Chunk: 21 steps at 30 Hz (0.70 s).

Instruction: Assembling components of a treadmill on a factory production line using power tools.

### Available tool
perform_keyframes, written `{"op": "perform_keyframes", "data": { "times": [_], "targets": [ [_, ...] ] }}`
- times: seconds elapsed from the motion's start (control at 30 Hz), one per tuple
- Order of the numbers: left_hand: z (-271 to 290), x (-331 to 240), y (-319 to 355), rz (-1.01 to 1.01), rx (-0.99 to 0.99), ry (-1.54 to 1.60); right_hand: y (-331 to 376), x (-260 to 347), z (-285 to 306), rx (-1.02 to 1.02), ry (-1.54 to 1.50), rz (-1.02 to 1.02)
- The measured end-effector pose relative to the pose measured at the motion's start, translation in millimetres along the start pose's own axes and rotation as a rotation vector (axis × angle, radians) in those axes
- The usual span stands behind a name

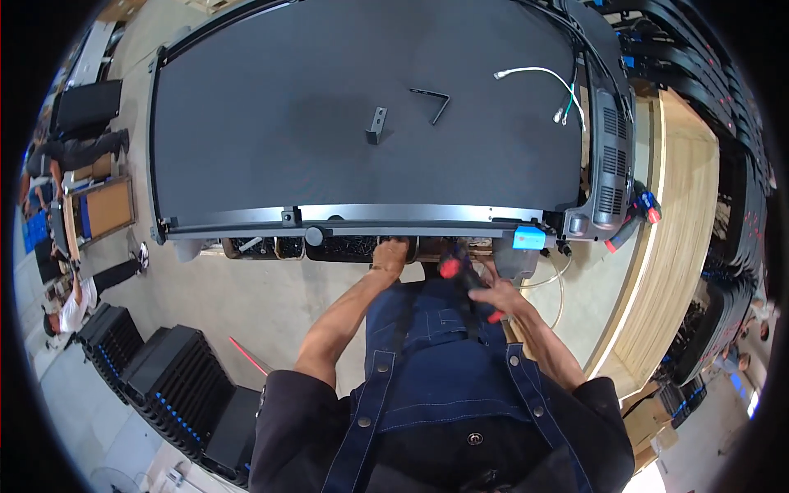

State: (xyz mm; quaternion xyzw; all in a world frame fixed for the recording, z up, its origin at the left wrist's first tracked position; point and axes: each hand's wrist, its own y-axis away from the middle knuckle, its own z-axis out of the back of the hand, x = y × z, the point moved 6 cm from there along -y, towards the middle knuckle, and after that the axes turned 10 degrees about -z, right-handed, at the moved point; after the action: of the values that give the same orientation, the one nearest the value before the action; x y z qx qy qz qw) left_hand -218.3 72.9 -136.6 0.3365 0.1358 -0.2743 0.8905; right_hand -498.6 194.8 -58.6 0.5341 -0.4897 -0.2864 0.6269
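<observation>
A large dark grey treadmill deck lies flat before me, its near end rail just above my hands. My left hand reaches into a tray of small dark screws under the rail, fingers curled into the parts; what it holds is hidden. My right hand grips a black and red power drill pointing up toward the rail. On the belt lie a small grey bracket and a black hex key.
A white cable with green and white ends lies on the deck's right side. Another red and blue tool rests by a wooden platform at right. Black stacked crates stand at lower left. Other people work at far left.
</observation>
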Motion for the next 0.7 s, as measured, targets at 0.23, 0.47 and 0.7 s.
{"op": "perform_keyframes", "data": {
  "times": [0.23,0.47,0.7],
  "targets": [
    [44,3,30,0.087,-0.213,0.359,131,108,2,0.189,-0.03,0.332],
    [79,-26,80,0.337,-0.358,2.095,141,148,-3,-0.058,0.048,0.494],
    [162,-101,108,-0.079,-0.474,2.707,167,186,-7,-0.074,0.043,0.638]
  ]
}}
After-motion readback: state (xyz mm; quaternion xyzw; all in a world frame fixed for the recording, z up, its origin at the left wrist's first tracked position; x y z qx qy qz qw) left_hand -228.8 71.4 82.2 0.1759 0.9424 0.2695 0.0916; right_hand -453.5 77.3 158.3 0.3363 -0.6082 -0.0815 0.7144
